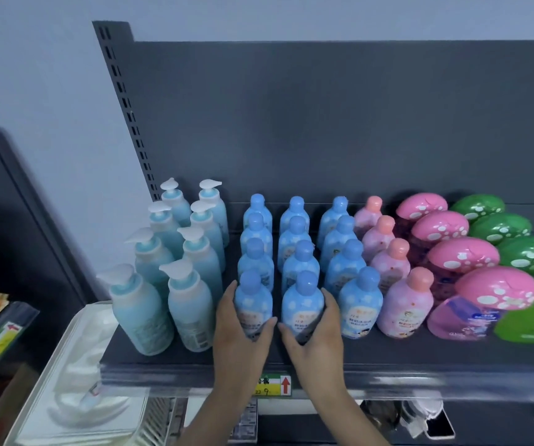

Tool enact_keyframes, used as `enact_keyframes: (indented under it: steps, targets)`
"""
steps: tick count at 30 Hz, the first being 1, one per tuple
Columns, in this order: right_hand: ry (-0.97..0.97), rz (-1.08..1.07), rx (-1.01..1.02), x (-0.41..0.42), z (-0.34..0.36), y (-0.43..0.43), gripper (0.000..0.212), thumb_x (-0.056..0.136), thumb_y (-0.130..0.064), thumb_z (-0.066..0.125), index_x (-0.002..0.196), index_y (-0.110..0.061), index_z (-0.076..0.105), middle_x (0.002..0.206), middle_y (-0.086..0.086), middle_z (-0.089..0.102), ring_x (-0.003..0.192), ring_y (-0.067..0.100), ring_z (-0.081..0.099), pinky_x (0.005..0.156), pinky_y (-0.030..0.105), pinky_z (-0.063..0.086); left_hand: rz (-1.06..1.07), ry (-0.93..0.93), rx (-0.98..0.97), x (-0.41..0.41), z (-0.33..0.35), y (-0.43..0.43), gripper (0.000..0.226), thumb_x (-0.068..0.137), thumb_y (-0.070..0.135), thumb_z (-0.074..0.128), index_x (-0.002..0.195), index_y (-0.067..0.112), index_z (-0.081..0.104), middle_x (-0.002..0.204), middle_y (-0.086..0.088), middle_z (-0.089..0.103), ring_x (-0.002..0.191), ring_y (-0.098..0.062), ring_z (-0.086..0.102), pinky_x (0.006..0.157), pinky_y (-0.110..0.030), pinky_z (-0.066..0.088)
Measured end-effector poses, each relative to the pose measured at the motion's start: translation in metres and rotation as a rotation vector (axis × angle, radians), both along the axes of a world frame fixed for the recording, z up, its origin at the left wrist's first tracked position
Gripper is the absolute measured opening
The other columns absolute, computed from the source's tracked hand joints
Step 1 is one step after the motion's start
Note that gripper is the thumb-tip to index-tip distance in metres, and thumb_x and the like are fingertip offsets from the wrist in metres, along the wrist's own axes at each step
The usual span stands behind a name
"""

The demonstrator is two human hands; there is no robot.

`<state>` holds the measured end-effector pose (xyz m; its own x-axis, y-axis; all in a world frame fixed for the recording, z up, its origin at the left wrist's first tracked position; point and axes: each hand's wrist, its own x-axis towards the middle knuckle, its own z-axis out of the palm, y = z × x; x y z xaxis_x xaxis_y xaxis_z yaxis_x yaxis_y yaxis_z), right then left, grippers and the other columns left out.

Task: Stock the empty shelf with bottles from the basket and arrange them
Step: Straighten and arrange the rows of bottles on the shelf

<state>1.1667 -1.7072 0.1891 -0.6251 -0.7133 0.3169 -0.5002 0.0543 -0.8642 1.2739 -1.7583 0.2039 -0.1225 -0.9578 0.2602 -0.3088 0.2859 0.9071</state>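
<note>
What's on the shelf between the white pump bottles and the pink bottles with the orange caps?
Head view: three rows of blue-capped bottles, four deep. The left hand and right hand grip two front ones.

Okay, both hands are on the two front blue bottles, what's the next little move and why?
Probably nudge them level with the third column's front bottle, then let go. The left hand grips the first column's front bottle, the right hand the second column's front bottle; all three blue columns already stand four deep.
</note>
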Motion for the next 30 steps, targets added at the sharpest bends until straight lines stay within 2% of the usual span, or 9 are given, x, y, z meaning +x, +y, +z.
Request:
enact_keyframes:
  steps: [2, 7, 9, 11, 15, 17, 21, 24, 30]
  targets:
    - [0.007, -0.009, 0.009, 0.000, -0.001, -0.001, 0.083, 0.071, -0.019, 0.080, 0.139, -0.011, 0.033, 0.129, -0.005, 0.046, 0.121, 0.012, 0.047, 0.095, 0.020, 0.042, 0.007, 0.018, -0.004, -0.003, -0.002, 0.001, 0.079, 0.073, 0.014, 0.079, 0.139, 0.021, 0.036, 0.135, 0.007, 0.046, 0.124, -0.006, 0.045, 0.101, -0.024, 0.038]
    - [0.018, -0.030, 0.020, -0.002, -0.005, 0.000, 0.089, 0.073, -0.021, 0.079, 0.144, -0.009, 0.026, 0.142, 0.006, 0.041, 0.131, 0.020, 0.042, 0.103, 0.042, 0.043, 0.001, 0.035, -0.028, -0.007, -0.004, 0.000, 0.080, 0.073, 0.013, 0.078, 0.140, 0.023, 0.034, 0.137, 0.009, 0.042, 0.126, -0.001, 0.040, 0.107, -0.032, 0.039]
    - [0.012, -0.014, -0.001, 0.001, -0.002, 0.004, 0.093, 0.075, -0.019, 0.078, 0.146, -0.012, 0.019, 0.147, 0.005, 0.032, 0.137, 0.018, 0.033, 0.108, 0.043, 0.038, 0.028, 0.023, -0.042, -0.005, -0.002, 0.008, 0.084, 0.074, 0.014, 0.078, 0.141, 0.027, 0.028, 0.140, 0.012, 0.036, 0.129, 0.004, 0.034, 0.110, -0.035, 0.035]
    - [0.077, 0.009, -0.108, 0.008, 0.003, 0.014, 0.090, 0.077, -0.022, 0.074, 0.146, -0.017, 0.017, 0.149, 0.004, 0.026, 0.140, 0.015, 0.026, 0.113, 0.035, 0.030, 0.056, 0.018, -0.164, 0.002, 0.000, 0.022, 0.080, 0.077, 0.020, 0.076, 0.139, 0.033, 0.026, 0.141, 0.009, 0.035, 0.132, -0.001, 0.032, 0.110, -0.035, 0.034]
    - [0.287, 0.118, -0.414, 0.030, 0.009, 0.039, 0.068, 0.083, -0.033, 0.059, 0.140, -0.016, 0.026, 0.141, 0.011, 0.032, 0.137, 0.016, 0.030, 0.111, 0.021, 0.027, 0.213, 0.016, -0.534, 0.041, 0.000, 0.043, 0.069, 0.083, 0.042, 0.061, 0.133, 0.002, 0.036, 0.136, -0.016, 0.038, 0.134, -0.013, 0.034, 0.111, -0.024, 0.028]
    - [0.255, 0.231, -0.435, 0.048, 0.008, 0.037, 0.060, 0.085, -0.029, 0.057, 0.138, -0.023, 0.030, 0.139, 0.000, 0.037, 0.132, 0.012, 0.037, 0.107, 0.018, 0.031, 0.350, 0.060, -0.438, 0.070, 0.002, 0.032, 0.079, 0.078, 0.049, 0.063, 0.131, -0.003, 0.036, 0.134, -0.013, 0.037, 0.132, -0.013, 0.034, 0.112, -0.022, 0.025]
    - [0.199, 0.386, -0.248, 0.093, -0.006, 0.011, 0.068, 0.080, -0.020, 0.060, 0.139, -0.016, 0.027, 0.143, -0.007, 0.031, 0.136, 0.006, 0.031, 0.108, 0.014, 0.027, 0.489, 0.031, -0.132, 0.114, 0.002, -0.010, 0.086, 0.065, 0.033, 0.082, 0.133, 0.005, 0.037, 0.129, -0.006, 0.042, 0.124, -0.024, 0.042, 0.107, -0.033, 0.033]
    - [0.099, 0.326, -0.144, 0.120, -0.010, -0.019, 0.086, 0.079, -0.019, 0.064, 0.145, -0.030, 0.010, 0.149, -0.010, 0.020, 0.138, 0.006, 0.025, 0.111, 0.016, 0.024, 0.387, 0.029, -0.010, 0.122, 0.003, -0.032, 0.079, 0.060, 0.024, 0.087, 0.125, 0.016, 0.043, 0.118, 0.002, 0.050, 0.110, -0.018, 0.052, 0.092, -0.030, 0.041]
    - [0.068, 0.186, -0.032, 0.136, -0.008, -0.058, 0.084, 0.077, -0.037, 0.066, 0.144, -0.011, 0.022, 0.143, 0.000, 0.036, 0.132, 0.010, 0.035, 0.107, 0.016, 0.028, 0.145, 0.048, 0.080, 0.138, -0.003, -0.056, 0.063, 0.062, 0.021, 0.086, 0.111, 0.029, 0.047, 0.103, 0.009, 0.062, 0.094, -0.012, 0.060, 0.080, -0.024, 0.044]
